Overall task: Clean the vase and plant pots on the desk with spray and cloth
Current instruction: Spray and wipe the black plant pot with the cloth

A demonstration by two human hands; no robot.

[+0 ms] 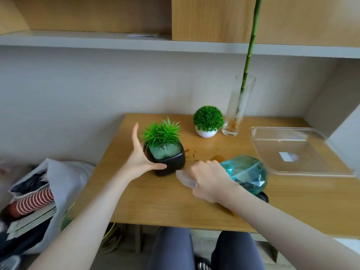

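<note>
Your right hand is curled round the neck and trigger of the teal spray bottle, nozzle aimed at the black pot, while your left hand steadies that pot with spread fingers and the thumb across its front wall. You look to be at the spraying step on this first pot, with brown specks on the counter just beside it. The white pot and glass vase stand apart at the back, seemingly still to do, and I see no cloth clearly.
</note>
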